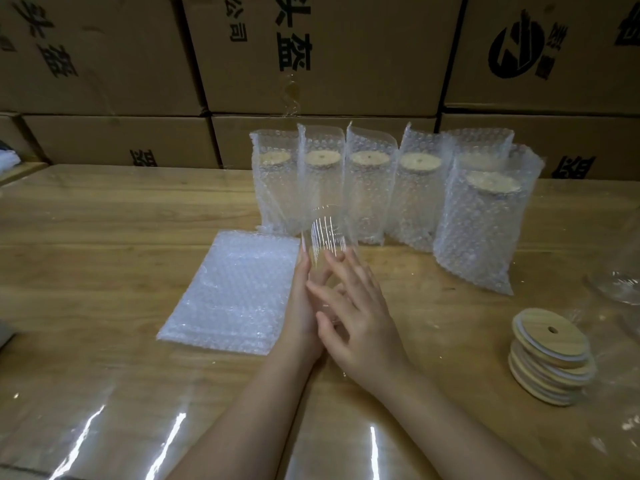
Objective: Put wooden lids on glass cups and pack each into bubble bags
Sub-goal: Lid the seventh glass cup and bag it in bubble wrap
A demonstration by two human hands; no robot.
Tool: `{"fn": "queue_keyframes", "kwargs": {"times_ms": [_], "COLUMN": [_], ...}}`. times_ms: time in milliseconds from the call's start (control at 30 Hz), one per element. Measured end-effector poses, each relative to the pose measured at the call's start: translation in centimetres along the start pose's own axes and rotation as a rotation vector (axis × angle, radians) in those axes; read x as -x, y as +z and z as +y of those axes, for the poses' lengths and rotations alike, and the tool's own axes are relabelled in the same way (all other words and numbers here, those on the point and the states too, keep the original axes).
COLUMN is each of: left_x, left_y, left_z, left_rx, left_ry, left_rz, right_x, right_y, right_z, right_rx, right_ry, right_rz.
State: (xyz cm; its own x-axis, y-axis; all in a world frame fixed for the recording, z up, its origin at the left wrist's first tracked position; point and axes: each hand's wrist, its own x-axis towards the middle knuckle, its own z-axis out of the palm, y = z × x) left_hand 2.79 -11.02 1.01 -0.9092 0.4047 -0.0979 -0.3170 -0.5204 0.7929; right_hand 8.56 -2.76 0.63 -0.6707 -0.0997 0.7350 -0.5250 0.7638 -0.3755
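- Head view: a clear glass cup is held tilted between two bare hands over the middle of the table, its mouth turned toward the far side.
- I see the left hand along the cup's left side, its fingers reaching under the glass and gripping it; one long nail lies against the wall of the cup.
- I see the right hand laid over the near right of the cup with its fingers spread and nearly straight, touching the glass rather than clasping it.
- No lid is on the cup.
- Bags of bubble wrap lie flat in a stack just left of the hands, touching the left wrist's edge as far as I can tell.
- Packed cups, each lidded and upright in a bubble bag, stand in a row on the far side of the table; one more stands nearer, at the right end of the row, with another behind it.
- Lids, round and wooden with a small hole, sit in a slanting stack at near right, well apart from the hands.
- More glass shows at the right edge, cut off by the frame.
- Boxes of brown cardboard with black print are stacked as a wall behind the table.
- Clear film on the near part of the table catches the light.
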Motion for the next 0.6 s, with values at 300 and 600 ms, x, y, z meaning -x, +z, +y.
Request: {"fn": "queue_keyframes", "kwargs": {"times_ms": [300,600], "left_x": [0.0,0.7], "left_y": [1.0,2.3], "left_z": [-0.2,-0.2], "left_rx": [-0.104,-0.076], "left_ry": [0.115,0.087], "left_rz": [-0.14,-0.22], "right_x": [-1.9,-3.4], "right_y": [-1.5,-3.3], "right_z": [0.6,1.3], "right_rx": [-0.275,-0.502], "right_ry": [0.251,0.434], "right_rz": [0.124,0.069]}}
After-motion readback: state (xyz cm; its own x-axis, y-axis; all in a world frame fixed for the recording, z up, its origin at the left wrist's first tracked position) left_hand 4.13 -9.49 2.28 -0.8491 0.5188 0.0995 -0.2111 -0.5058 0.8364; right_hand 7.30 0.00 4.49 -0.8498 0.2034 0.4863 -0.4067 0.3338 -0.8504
